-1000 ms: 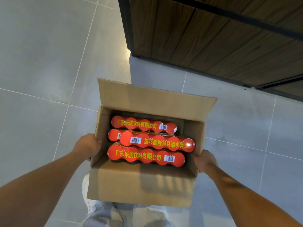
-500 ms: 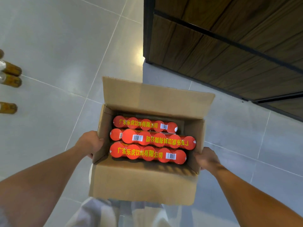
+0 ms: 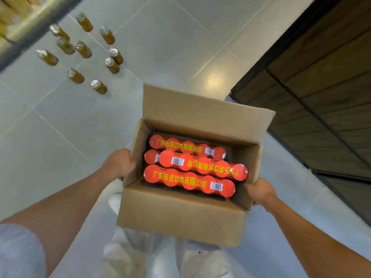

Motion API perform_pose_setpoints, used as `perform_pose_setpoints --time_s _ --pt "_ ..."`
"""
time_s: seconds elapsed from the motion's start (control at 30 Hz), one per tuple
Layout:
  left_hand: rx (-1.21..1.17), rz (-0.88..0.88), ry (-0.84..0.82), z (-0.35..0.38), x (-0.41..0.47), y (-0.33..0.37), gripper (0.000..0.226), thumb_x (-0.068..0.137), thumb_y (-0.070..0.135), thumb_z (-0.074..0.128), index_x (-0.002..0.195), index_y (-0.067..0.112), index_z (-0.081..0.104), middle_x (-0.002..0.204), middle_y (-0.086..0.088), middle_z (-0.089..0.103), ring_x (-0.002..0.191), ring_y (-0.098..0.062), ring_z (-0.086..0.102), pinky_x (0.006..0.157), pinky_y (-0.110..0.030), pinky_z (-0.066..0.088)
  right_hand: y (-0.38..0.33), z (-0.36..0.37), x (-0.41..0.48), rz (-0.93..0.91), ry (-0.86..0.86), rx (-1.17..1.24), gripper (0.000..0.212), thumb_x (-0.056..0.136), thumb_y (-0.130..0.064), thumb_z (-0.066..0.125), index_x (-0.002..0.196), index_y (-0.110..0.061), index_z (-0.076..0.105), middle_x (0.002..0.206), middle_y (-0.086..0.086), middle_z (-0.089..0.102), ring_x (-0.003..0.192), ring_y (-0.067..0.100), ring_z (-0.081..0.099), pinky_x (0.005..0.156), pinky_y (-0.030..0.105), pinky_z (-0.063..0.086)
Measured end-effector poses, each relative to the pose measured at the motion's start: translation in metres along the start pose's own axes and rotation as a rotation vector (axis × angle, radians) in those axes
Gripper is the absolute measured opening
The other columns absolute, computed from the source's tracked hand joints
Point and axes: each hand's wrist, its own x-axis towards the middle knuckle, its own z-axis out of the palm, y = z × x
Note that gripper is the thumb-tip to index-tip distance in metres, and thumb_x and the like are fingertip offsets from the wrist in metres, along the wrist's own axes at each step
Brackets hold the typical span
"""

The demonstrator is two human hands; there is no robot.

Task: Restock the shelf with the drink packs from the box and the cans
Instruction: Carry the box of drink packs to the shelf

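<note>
I carry an open cardboard box (image 3: pixel 180 215) in front of me, above the floor. Inside lie red shrink-wrapped drink packs (image 3: pixel 190 180) with yellow lettering, side by side, one resting on top across the middle. My left hand (image 3: pixel 118 165) grips the box's left wall near its flap. My right hand (image 3: pixel 261 192) holds the right wall. Several gold cans (image 3: pixel 98 86) with silver tops stand scattered on the floor at the upper left. The shelf edge (image 3: pixel 30 25) shows blurred in the top-left corner.
A dark wood-panelled unit (image 3: pixel 325 101) runs along the right side. Grey floor tiles (image 3: pixel 160 47) stretch between it and the cans. My legs and a white shoe (image 3: pixel 115 201) show beneath the box.
The view has swung left: several cans and the shelf edge have come into sight and the wooden unit has slid to the right. Both hands keep the same hold on the box.
</note>
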Motion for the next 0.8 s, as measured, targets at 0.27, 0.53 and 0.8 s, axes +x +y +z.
perform_pose_setpoints --time_s 0.27,0.53,0.8 --pt "-0.188 -0.065 0.114 -0.111 -0.174 -0.128 0.021 0.085 0.015 0.048 0.078 0.003 0.064 0.06 -0.013 0.069 0.046 -0.025 0.068 0.059 -0.032 0.06 -0.127 -0.052 -0.199 -0.261 0.04 -0.166 0.028 0.086 -0.025 0.065 0.086 0.003 0.068 0.078 0.018 0.072 0.064 0.032 0.072 0.066 0.045 0.062" --pt "-0.425 -0.156 0.285 -0.184 -0.322 -0.295 0.015 0.082 0.014 0.049 0.073 0.007 0.059 0.057 -0.01 0.067 0.042 -0.022 0.067 0.048 -0.028 0.055 -0.268 -0.038 -0.384 -0.525 0.042 -0.285 0.017 0.084 -0.017 0.069 0.088 -0.001 0.072 0.079 0.018 0.074 0.07 0.031 0.073 0.062 0.044 0.063" --pt "-0.67 -0.314 0.323 -0.21 -0.384 -0.438 0.022 0.082 0.009 0.044 0.084 -0.001 0.063 0.059 -0.017 0.069 0.046 -0.028 0.069 0.054 -0.038 0.062 -0.429 0.021 -0.517 -0.724 -0.009 -0.45 0.01 0.085 -0.016 0.071 0.081 -0.008 0.064 0.081 0.015 0.071 0.07 0.031 0.073 0.054 0.035 0.061"
